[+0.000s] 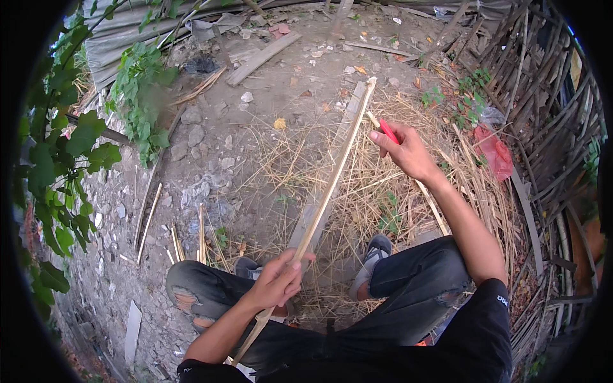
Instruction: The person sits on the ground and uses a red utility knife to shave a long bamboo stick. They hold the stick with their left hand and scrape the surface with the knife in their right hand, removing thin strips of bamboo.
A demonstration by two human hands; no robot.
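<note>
A long pale strip of split wood or bamboo (336, 179) slants from my lap up to the far right of centre. My left hand (279, 279) is closed round its lower part, and its near end runs down past my thigh. To the right of the strip's far end, my right hand (408, 153) is closed on a slim red object (388, 131), whose kind I cannot make out. A short pale tip (373, 119) extends from beside the red object toward the strip. I cannot tell whether it touches the strip.
Thin shavings (274, 159) litter the dirt, heaped thickly on the right. Beneath the strip lies a grey plank (310, 217). A stick fence (543, 115) stands at right, with a red plastic bag (493, 153) before it. Leafy plants (140, 96) and stones (195, 134) are at left.
</note>
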